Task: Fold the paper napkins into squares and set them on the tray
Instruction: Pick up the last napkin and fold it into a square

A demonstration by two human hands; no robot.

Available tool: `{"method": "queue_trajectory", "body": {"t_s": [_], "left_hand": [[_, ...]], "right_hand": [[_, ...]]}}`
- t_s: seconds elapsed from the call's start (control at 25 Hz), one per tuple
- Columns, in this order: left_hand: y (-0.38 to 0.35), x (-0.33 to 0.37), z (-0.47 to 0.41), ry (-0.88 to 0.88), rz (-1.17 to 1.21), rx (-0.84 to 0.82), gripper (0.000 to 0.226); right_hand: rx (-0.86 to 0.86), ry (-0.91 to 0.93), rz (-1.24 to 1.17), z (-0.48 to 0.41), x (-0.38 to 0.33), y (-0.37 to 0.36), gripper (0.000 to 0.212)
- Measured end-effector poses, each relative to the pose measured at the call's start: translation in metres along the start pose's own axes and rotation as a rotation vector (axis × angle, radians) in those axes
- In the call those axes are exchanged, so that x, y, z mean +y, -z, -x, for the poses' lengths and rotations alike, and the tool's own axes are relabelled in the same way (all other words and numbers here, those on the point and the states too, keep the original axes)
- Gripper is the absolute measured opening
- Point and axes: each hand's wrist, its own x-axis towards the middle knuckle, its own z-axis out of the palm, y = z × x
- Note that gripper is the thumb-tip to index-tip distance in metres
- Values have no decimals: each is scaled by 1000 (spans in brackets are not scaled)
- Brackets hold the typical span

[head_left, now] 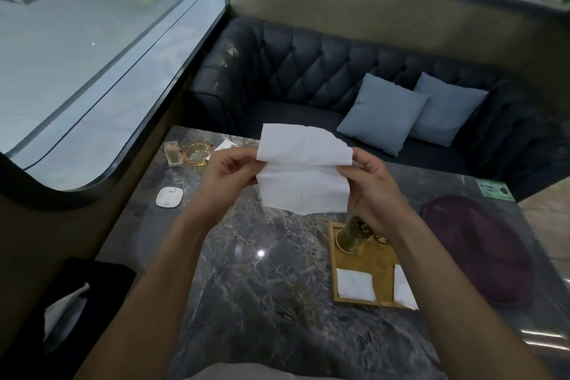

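Observation:
I hold a white paper napkin (303,173) in the air above the marble table, bent across its middle so the top half leans back. My left hand (229,173) pinches its left edge and my right hand (374,188) pinches its right edge. Below my right wrist lies a golden square tray (354,259). Two folded white napkin squares rest on its near part, one at the left (354,284) and one at the right edge (404,288), partly hidden by my forearm. A glass jar (353,233) stands at the tray's far end.
A black tissue box (66,318) with a napkin sticking out sits at the lower left. On the table's far left are an amber ashtray (197,152), a small toothpick box (173,154) and a white pad (169,197). A dark purple oval mat (481,250) lies right of the tray.

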Motion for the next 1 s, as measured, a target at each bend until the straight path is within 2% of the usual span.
{"method": "queue_trajectory", "body": {"t_s": [0.28, 0.44, 0.72, 0.92, 1.0], "left_hand": [[-7, 18, -2, -94, -46, 4, 50], [-7, 24, -5, -93, -106, 17, 54], [-9, 32, -12, -34, -171, 17, 40], [-20, 49, -25, 134, 29, 74, 29], [-21, 52, -30, 81, -99, 28, 19]], "right_hand": [[28, 123, 48, -1, -14, -5, 27], [36, 157, 103, 1, -19, -3, 43], [44, 246, 116, 3, -24, -2, 41], [83, 338, 183, 2, -30, -2, 40], [81, 357, 211, 3, -33, -4, 40]]}}
